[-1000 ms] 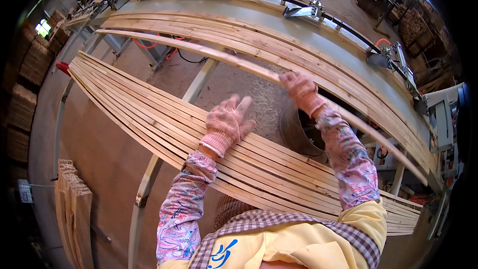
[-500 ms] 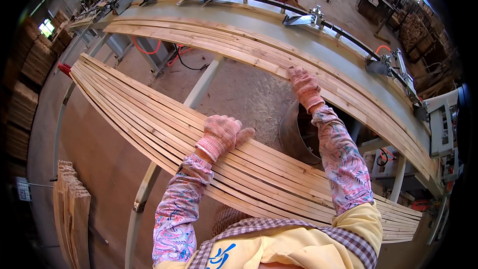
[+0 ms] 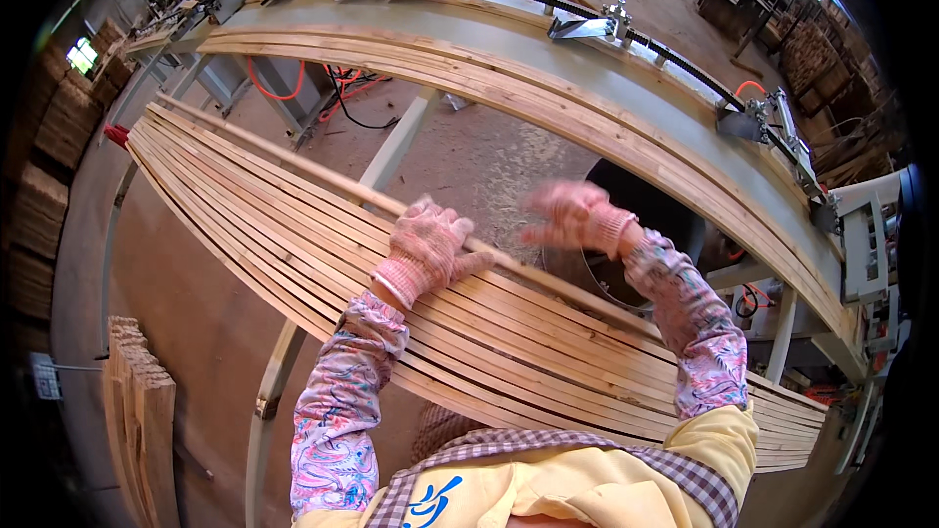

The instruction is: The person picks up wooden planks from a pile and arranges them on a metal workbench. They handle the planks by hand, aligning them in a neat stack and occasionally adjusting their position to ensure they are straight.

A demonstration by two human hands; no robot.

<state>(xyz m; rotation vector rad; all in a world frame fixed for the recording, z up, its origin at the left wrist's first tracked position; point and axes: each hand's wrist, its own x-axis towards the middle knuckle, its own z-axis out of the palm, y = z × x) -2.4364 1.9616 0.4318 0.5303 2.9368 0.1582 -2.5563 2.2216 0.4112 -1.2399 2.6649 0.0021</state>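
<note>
My left hand (image 3: 423, 246), in a pinkish knit glove, lies over the far edge of a row of long, thin wooden strips (image 3: 293, 215). Its fingers curl over a slightly blurred single strip (image 3: 284, 155) that runs along that edge, standing a little apart from the row at its left end. The thumb points right. My right hand (image 3: 579, 218), gloved alike, is smeared by motion above the gap beyond this strip, its fingers spread and nothing seen in them. More wooden strips (image 3: 509, 88) lie along the near edge of a long metal machine bench (image 3: 509, 37).
A dark round bin (image 3: 675, 205) stands on the floor between strips and bench. Pale support bars (image 3: 399, 145) cross below. Clamps (image 3: 611, 22) line the bench's far side. Wood blocks (image 3: 139, 401) stand at lower left; stacked timber (image 3: 64, 152) rises at far left. Orange hoses (image 3: 277, 86) hang underneath.
My right hand has left the bench edge and come nearer and to the left. A single strip now lies along the far edge of the near row, under my left hand; fewer strips show on the bench.
</note>
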